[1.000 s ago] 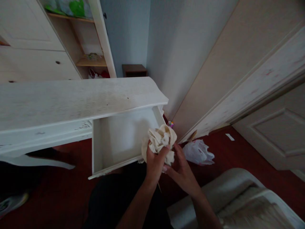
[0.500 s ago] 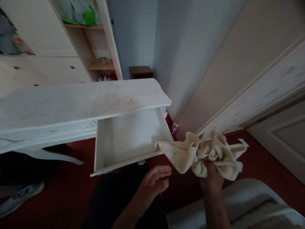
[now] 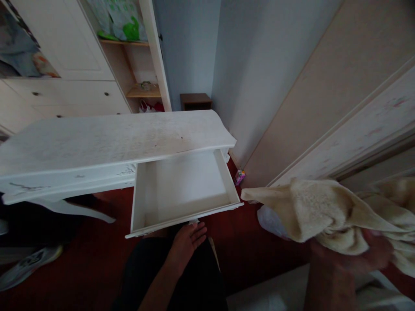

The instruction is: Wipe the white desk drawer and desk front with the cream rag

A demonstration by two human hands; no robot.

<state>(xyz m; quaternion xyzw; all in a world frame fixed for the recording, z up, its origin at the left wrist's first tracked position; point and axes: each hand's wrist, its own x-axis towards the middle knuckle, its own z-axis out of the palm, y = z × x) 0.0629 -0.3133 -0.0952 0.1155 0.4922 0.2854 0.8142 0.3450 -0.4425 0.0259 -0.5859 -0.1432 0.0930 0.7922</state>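
A white drawer (image 3: 188,183) is pulled out of a white table (image 3: 129,138) with worn marks on its top. The inside of the drawer shows a bare bottom. My left hand (image 3: 188,242) is just below the drawer front, beside its small knob (image 3: 193,221), with the fingers outstretched; whether they touch the knob I cannot make out. Out to the right, my right hand (image 3: 366,255) grips a bunched beige towel (image 3: 320,211). Folds of the towel hide part of its fingers.
Behind the table stands a white wardrobe (image 3: 81,97) with bags on a shelf. A small pink box (image 3: 239,176) lies on the red floor near the wall, a clear plastic bag (image 3: 270,220) beneath the towel. At lower left is a shoe (image 3: 30,265).
My right hand has carried the beige towel to the right, away from the drawer. My left hand has moved left to the drawer front. The drawer looks equally far out.
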